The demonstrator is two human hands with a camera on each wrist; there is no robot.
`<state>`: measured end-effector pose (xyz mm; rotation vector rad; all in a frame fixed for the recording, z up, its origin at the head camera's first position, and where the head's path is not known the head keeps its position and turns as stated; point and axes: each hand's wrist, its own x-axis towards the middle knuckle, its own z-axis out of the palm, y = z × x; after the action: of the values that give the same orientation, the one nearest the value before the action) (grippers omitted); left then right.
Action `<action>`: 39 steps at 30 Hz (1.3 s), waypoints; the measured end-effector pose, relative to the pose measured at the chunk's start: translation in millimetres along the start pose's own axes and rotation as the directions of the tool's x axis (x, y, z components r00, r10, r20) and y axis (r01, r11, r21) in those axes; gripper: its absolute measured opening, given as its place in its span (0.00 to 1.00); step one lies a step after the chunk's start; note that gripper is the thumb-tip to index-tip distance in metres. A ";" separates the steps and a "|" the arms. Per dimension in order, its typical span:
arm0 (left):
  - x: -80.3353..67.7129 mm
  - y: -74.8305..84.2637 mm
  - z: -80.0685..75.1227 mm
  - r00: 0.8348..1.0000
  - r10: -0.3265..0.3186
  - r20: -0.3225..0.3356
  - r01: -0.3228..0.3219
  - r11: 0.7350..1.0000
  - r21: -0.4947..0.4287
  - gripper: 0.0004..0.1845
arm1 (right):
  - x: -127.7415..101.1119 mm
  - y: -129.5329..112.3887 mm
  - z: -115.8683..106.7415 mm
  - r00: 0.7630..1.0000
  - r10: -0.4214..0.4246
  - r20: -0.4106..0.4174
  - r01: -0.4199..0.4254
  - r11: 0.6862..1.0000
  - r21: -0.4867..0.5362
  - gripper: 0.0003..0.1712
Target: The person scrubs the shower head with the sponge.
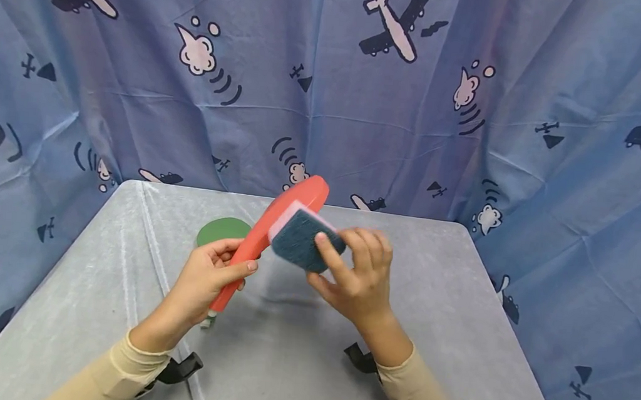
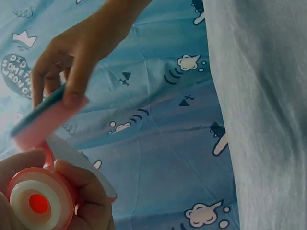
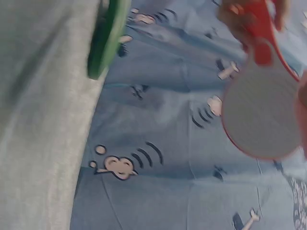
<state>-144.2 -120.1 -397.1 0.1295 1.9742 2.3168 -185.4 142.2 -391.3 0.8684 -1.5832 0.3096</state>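
Obs.: your L hand (image 1: 201, 278), fingers curled, grips red shower head (image 1: 261, 230); your R hand (image 1: 362, 272) pinches sponge (image 1: 297, 239) nr it, contact unclear. Green disc (image 1: 222, 229) on worktop (image 1: 456, 336).

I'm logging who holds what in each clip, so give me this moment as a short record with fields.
Left hand: grips a red shower head by its handle
Right hand: holds a sponge
Sponge sides: dark scouring side, pink side
Sponge facing: pink side toward the shower head
Contact between them: cannot tell for sure
Also present: green round object, partly hidden behind the left hand in the head view
Surface: pale grey table
Backdrop: blue airplane-print curtain
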 end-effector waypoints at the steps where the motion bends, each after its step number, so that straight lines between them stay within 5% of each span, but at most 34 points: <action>1: 0.4 -0.2 0.5 1.000 0.004 0.000 -0.004 1.000 0.016 0.26 | 0.9 2.9 -2.1 0.998 0.063 -0.006 -0.063 0.998 0.016 0.28; 4: 1.1 -1.5 1.0 1.000 0.012 0.008 -0.012 0.998 0.058 0.27 | 4.0 6.1 -6.8 0.987 0.157 -0.018 -0.155 0.985 0.078 0.29; 9: 2.1 -5.6 0.6 0.998 0.042 0.048 -0.046 0.997 0.069 0.24 | 9.2 2.7 -7.1 0.997 -0.062 -0.047 0.066 0.994 0.088 0.29; 11: 2.6 -6.6 0.1 0.996 0.064 0.056 -0.068 0.995 0.074 0.24 | 10.8 4.9 -8.0 0.994 -0.088 -0.065 0.092 0.993 0.069 0.28; 14: 3.6 -7.3 -1.2 0.995 0.089 0.047 -0.093 0.989 0.111 0.23 | 11.6 13.6 -12.4 0.996 0.074 -0.058 -0.068 0.992 0.109 0.29; 17: 3.7 -7.6 -2.6 0.993 0.114 0.024 -0.117 0.975 0.189 0.22 | 10.4 20.5 -17.3 0.961 0.275 -0.009 -0.268 0.942 0.202 0.31; 20: 3.1 -8.7 -2.8 0.985 0.172 0.010 -0.169 0.951 0.260 0.22 | 10.5 19.2 -20.4 0.956 0.292 0.010 -0.283 0.919 0.275 0.33; 24: 3.2 -11.1 -0.7 0.951 0.309 0.004 -0.293 0.898 0.328 0.22 | 14.1 13.6 -22.0 0.992 0.122 -0.037 -0.109 0.960 0.258 0.31; 27: 4.2 -12.9 0.4 0.912 0.410 0.005 -0.383 0.848 0.366 0.23 | 16.2 15.8 -22.2 0.986 0.155 -0.060 -0.138 0.964 0.226 0.31; 31: 6.0 -15.4 0.3 0.876 0.481 0.014 -0.447 0.802 0.396 0.25 | 14.7 22.6 -23.8 0.912 0.410 0.015 -0.395 0.867 0.304 0.34; 34: 6.3 -17.4 0.2 0.873 0.487 0.015 -0.453 0.800 0.392 0.26 | 13.2 21.4 -24.9 0.872 0.484 0.071 -0.472 0.794 0.384 0.37; 36: 6.0 -17.7 1.0 0.861 0.508 0.008 -0.465 0.782 0.414 0.25 | 13.5 17.2 -25.7 0.891 0.449 0.064 -0.433 0.799 0.418 0.38; 39: 5.0 -14.8 3.9 0.820 0.572 -0.008 -0.501 0.725 0.472 0.23 | 15.3 12.7 -25.7 0.924 0.382 0.020 -0.355 0.837 0.416 0.36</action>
<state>-148.5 -113.4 -411.1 0.6691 2.8510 2.1237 -174.8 162.0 -367.8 0.8527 -1.6474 0.9721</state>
